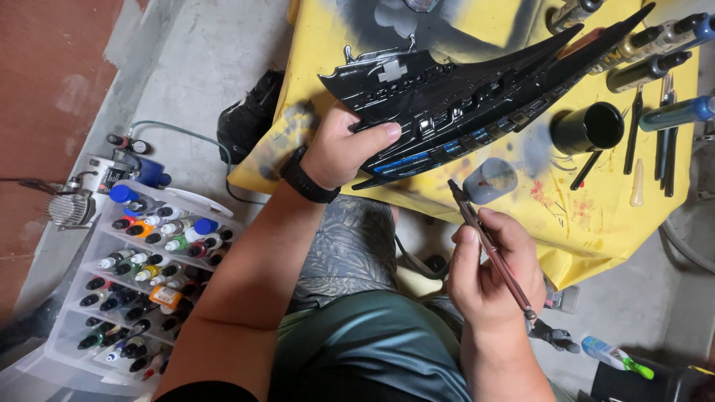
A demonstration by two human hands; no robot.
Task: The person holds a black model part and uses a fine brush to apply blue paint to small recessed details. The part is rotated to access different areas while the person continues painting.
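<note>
Step in hand: detail painting, judged from your grip and the brush angle.
Left hand (pixel 344 152): fingers clamp the black ship hull (pixel 477 93), thumb on its side, tilted above the yellow table (pixel 596 223).
Right hand (pixel 488 272): fingers pinch a thin brush (pixel 491 249), tip just beside the small cup (pixel 489 180).
Next move: probably calls for a steady hull and a light tip.
Nearby: paint bottle rack (pixel 141 275) on the floor.

Glossy black model ship hull (pixel 462 97) with blue-detailed side, tilted above yellow cloth; slim brown paintbrush (pixel 491 249), tip near hull.
</note>
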